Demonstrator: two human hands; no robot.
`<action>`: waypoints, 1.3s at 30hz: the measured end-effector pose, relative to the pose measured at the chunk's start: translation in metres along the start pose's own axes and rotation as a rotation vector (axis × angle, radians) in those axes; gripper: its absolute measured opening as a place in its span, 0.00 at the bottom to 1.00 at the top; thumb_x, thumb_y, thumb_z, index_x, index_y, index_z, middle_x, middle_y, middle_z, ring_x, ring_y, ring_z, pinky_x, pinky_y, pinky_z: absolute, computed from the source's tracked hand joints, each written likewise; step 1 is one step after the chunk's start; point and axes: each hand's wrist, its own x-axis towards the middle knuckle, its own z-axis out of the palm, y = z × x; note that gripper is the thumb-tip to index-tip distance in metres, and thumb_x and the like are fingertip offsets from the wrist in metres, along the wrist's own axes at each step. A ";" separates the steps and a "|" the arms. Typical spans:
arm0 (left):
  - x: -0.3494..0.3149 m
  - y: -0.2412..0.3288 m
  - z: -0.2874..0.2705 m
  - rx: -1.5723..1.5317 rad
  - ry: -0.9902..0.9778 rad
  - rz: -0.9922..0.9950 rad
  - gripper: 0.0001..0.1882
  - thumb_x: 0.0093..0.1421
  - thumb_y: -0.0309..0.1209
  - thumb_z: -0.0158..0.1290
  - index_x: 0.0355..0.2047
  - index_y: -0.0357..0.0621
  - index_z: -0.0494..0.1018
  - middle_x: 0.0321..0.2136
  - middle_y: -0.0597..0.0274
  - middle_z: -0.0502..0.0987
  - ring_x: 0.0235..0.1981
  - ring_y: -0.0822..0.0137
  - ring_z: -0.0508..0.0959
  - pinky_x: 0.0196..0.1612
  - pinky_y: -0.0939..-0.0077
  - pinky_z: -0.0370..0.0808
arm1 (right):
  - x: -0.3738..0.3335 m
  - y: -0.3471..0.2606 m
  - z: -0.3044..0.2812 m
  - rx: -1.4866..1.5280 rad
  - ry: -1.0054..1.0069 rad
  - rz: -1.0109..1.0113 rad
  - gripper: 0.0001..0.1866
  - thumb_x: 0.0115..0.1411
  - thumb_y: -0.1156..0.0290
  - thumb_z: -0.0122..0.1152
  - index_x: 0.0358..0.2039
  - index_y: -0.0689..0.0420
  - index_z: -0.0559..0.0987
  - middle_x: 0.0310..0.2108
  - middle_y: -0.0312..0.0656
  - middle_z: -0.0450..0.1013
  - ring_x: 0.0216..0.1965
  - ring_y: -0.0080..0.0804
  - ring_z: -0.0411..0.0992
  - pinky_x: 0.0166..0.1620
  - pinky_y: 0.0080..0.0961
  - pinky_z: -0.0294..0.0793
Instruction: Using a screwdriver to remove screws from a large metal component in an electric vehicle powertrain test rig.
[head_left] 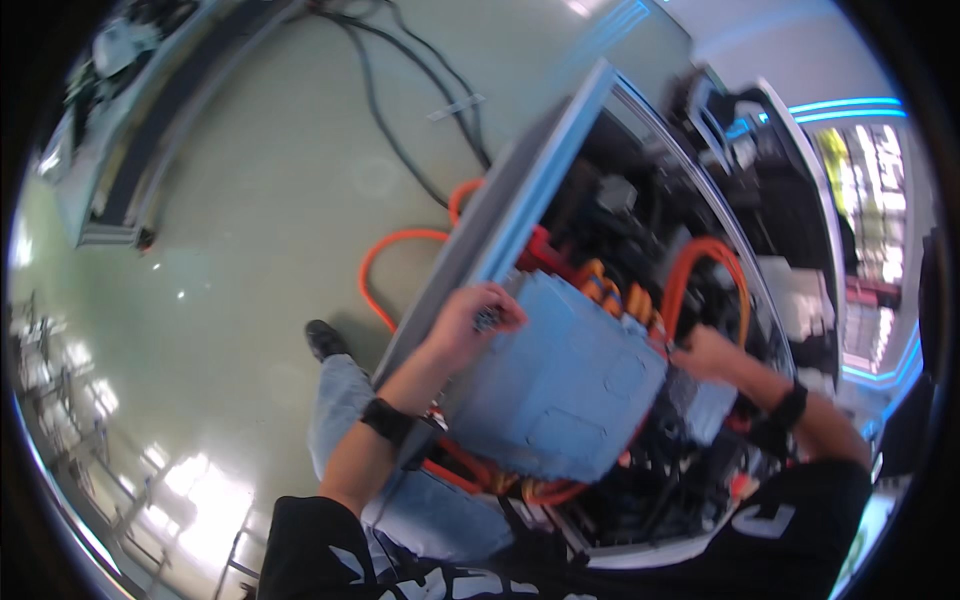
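Observation:
A silver-grey metal housing (560, 375) with a flat, ribbed lid sits in front of me inside a framed bay. My left hand (472, 322) is over its left edge, with curled fingers around a few small grey metal parts (487, 318) that look like bolts. At the housing's right edge, my right hand (706, 354) is closed, fingertips pressed together beside the cable ends; whatever they pinch is too small to make out. Orange cable connectors (615, 293) line the far side of the housing. A thick orange cable (705, 250) loops up behind my right hand.
A light-blue frame rail (545, 170) borders the bay on the left. Orange hose (400, 238) and black cables (400, 130) run across the floor beyond it. A smaller silver box (703, 405) sits right of the housing. A long grey bench (165, 120) stands far left.

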 end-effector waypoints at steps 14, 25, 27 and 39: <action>0.009 -0.009 0.017 -0.017 -0.009 -0.105 0.08 0.59 0.31 0.42 0.28 0.39 0.67 0.30 0.54 0.74 0.38 0.57 0.78 0.42 0.70 0.78 | -0.010 0.008 -0.002 -0.748 0.079 -0.269 0.11 0.49 0.67 0.59 0.25 0.62 0.80 0.28 0.50 0.77 0.31 0.45 0.78 0.33 0.36 0.77; -0.002 0.007 0.020 -0.062 -0.041 -0.040 0.08 0.59 0.30 0.42 0.27 0.39 0.66 0.30 0.54 0.74 0.38 0.57 0.78 0.42 0.70 0.79 | -0.026 -0.003 0.019 -1.059 0.262 -0.438 0.06 0.46 0.73 0.60 0.25 0.59 0.81 0.24 0.42 0.77 0.29 0.36 0.78 0.29 0.30 0.76; -0.007 0.004 0.023 -0.077 -0.089 -0.055 0.08 0.59 0.30 0.41 0.27 0.40 0.67 0.30 0.54 0.74 0.37 0.58 0.78 0.41 0.70 0.79 | -0.029 -0.010 0.019 -0.995 0.218 -0.362 0.06 0.46 0.71 0.61 0.24 0.58 0.81 0.24 0.44 0.77 0.28 0.37 0.78 0.30 0.31 0.76; -0.011 0.001 0.022 -0.049 -0.094 -0.096 0.10 0.58 0.32 0.41 0.27 0.40 0.69 0.30 0.53 0.76 0.38 0.58 0.78 0.45 0.67 0.75 | -0.028 0.030 0.019 0.805 -0.035 0.343 0.18 0.53 0.60 0.62 0.28 0.66 0.78 0.14 0.41 0.66 0.14 0.24 0.65 0.16 0.23 0.59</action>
